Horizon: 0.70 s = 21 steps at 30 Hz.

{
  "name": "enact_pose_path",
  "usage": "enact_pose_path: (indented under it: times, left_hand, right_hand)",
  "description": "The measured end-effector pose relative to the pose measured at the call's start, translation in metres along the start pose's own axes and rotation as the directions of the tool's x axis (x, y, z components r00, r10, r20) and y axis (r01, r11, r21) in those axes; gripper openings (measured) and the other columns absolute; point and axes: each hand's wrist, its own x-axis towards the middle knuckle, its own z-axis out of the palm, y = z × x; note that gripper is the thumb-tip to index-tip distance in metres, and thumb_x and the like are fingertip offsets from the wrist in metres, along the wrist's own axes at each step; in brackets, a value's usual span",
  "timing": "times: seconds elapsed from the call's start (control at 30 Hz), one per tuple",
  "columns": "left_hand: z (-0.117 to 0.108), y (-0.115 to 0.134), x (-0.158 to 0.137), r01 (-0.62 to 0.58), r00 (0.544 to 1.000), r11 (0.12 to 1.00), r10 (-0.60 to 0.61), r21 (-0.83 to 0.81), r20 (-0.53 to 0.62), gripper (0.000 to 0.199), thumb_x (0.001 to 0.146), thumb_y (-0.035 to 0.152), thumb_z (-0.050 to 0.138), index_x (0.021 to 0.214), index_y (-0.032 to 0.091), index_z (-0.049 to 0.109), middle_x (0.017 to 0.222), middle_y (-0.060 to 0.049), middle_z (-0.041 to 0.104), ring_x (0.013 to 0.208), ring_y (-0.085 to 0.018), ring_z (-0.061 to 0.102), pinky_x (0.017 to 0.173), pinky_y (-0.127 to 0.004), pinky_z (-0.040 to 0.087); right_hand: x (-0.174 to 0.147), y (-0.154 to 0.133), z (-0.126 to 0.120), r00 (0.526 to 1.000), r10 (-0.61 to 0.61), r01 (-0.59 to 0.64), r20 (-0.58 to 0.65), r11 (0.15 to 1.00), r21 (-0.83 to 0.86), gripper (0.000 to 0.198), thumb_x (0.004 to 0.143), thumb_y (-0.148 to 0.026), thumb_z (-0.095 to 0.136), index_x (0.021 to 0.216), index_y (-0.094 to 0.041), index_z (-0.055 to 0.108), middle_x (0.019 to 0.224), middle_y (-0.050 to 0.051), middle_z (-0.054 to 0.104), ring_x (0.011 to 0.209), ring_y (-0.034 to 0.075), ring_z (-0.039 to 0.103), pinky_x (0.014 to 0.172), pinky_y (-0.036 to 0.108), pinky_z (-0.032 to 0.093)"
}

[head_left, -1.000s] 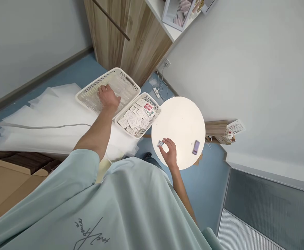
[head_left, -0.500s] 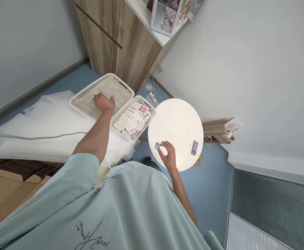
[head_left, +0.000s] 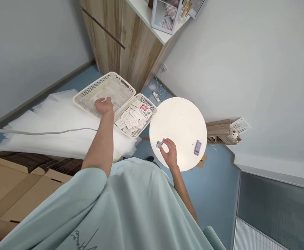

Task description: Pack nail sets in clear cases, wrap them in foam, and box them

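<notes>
My left hand [head_left: 104, 106] is over the larger white basket [head_left: 79, 101], its fingers curled together among clear plastic pieces [head_left: 118, 88]. What they grip, if anything, is too small and see-through to make out. Above the round white table [head_left: 178, 118], my right hand [head_left: 169, 152] pinches a small card with a dark and silvery pattern [head_left: 159, 143] between thumb and fingertips. The smaller white basket [head_left: 152, 116], full of white printed cards [head_left: 131, 119], stands between my two hands. One card with red shapes [head_left: 144, 107] lies on top there.
A purple item, blurred out [head_left: 197, 148], lies on the table's right side. White foam sheets [head_left: 50, 121] spread on the left, crossed by a grey cable [head_left: 37, 133]. Cardboard boxes [head_left: 19, 187] are stacked lower left. A wooden cabinet [head_left: 131, 45] stands behind the baskets.
My left hand has shifted slightly and its fingers have curled inward over the larger basket. My right hand still holds the small card over the table. The view has moved a little.
</notes>
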Motion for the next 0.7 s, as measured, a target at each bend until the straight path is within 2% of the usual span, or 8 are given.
enact_pose_path:
  times: [0.03, 0.07, 0.1, 0.23, 0.3, 0.37, 0.5, 0.7]
  left_hand:
    - [0.001, 0.003, -0.012, 0.166, 0.976, 0.984, -0.173, -0.063, -0.135, 0.028, 0.103, 0.014, 0.06, 0.13, 0.005, 0.055, 0.086, 0.002, 0.063, 0.068, -0.011, 0.057, 0.074, -0.033, 0.048]
    - [0.001, 0.006, -0.027, 0.2, 0.963, 0.97, -0.221, -0.141, -0.157, 0.032, 0.099, 0.016, 0.067, 0.128, 0.006, 0.058, 0.09, 0.001, 0.065, 0.067, -0.011, 0.058, 0.073, -0.031, 0.048]
    - [0.002, 0.01, -0.043, 0.182, 0.965, 0.963, -0.214, -0.201, -0.151, 0.034, 0.095, 0.019, 0.072, 0.126, 0.009, 0.06, 0.092, 0.0, 0.067, 0.066, -0.01, 0.059, 0.069, -0.03, 0.048]
    - [0.009, 0.024, -0.122, 0.085, 0.996, 0.957, -0.074, -0.277, 0.05, 0.045, 0.08, 0.038, 0.084, 0.116, 0.018, 0.067, 0.089, -0.001, 0.07, 0.058, -0.011, 0.057, 0.057, -0.028, 0.043]
    - [0.015, 0.028, -0.163, 0.07, 0.984, 0.96, -0.021, -0.27, 0.179, 0.052, 0.074, 0.047, 0.087, 0.115, 0.02, 0.069, 0.088, -0.001, 0.071, 0.055, -0.01, 0.055, 0.054, -0.027, 0.042]
    - [0.024, 0.03, -0.201, 0.065, 0.953, 0.966, 0.015, -0.25, 0.304, 0.061, 0.069, 0.055, 0.088, 0.117, 0.021, 0.071, 0.091, -0.003, 0.073, 0.053, -0.01, 0.053, 0.052, -0.027, 0.041]
    - [0.047, 0.029, -0.261, 0.063, 0.86, 0.978, 0.048, -0.199, 0.509, 0.073, 0.065, 0.065, 0.092, 0.121, 0.023, 0.074, 0.098, -0.006, 0.078, 0.05, -0.01, 0.051, 0.048, -0.029, 0.04]
    - [0.085, 0.031, -0.312, 0.005, 0.758, 0.991, 0.085, -0.136, 0.646, 0.065, 0.067, 0.066, 0.093, 0.117, 0.027, 0.077, 0.103, -0.007, 0.079, 0.049, -0.011, 0.053, 0.049, -0.033, 0.048]
  right_hand:
    - [0.004, 0.0, 0.0, 1.0, -0.007, 0.007, 0.001, 1.0, 0.012, 0.023, 0.105, -0.037, 0.071, 0.123, -0.025, 0.077, 0.134, 0.012, 0.079, 0.141, 0.031, 0.066, 0.12, 0.058, 0.053]
    - [0.008, 0.001, 0.0, 1.0, -0.015, 0.015, 0.002, 1.0, 0.025, 0.022, 0.105, -0.037, 0.071, 0.123, -0.025, 0.077, 0.134, 0.012, 0.079, 0.141, 0.031, 0.066, 0.12, 0.058, 0.052]
    - [0.012, 0.001, 0.0, 1.0, -0.023, 0.023, 0.0, 0.999, 0.039, 0.022, 0.105, -0.037, 0.071, 0.123, -0.026, 0.077, 0.134, 0.011, 0.079, 0.141, 0.03, 0.066, 0.121, 0.057, 0.052]
    - [0.03, 0.003, -0.007, 0.998, -0.038, 0.042, -0.041, 0.993, 0.113, 0.022, 0.105, -0.039, 0.07, 0.121, -0.027, 0.077, 0.132, 0.01, 0.08, 0.14, 0.029, 0.067, 0.121, 0.055, 0.052]
    - [0.038, 0.005, -0.015, 0.997, -0.016, 0.027, -0.071, 0.987, 0.158, 0.023, 0.106, -0.043, 0.069, 0.119, -0.027, 0.078, 0.128, 0.01, 0.081, 0.133, 0.029, 0.07, 0.118, 0.053, 0.055]
    - [0.046, 0.009, -0.026, 0.995, 0.021, 0.001, -0.099, 0.977, 0.214, 0.026, 0.107, -0.047, 0.067, 0.118, -0.027, 0.079, 0.119, 0.009, 0.082, 0.124, 0.028, 0.073, 0.112, 0.05, 0.058]
    - [0.057, 0.028, -0.054, 0.983, 0.096, -0.039, -0.154, 0.94, 0.339, 0.033, 0.105, -0.053, 0.066, 0.118, -0.026, 0.081, 0.107, 0.007, 0.08, 0.111, 0.025, 0.074, 0.106, 0.045, 0.06]
    - [0.048, 0.071, -0.096, 0.971, 0.193, -0.116, -0.138, 0.893, 0.434, 0.036, 0.104, -0.056, 0.065, 0.107, -0.024, 0.083, 0.101, 0.005, 0.078, 0.101, 0.023, 0.074, 0.099, 0.04, 0.061]
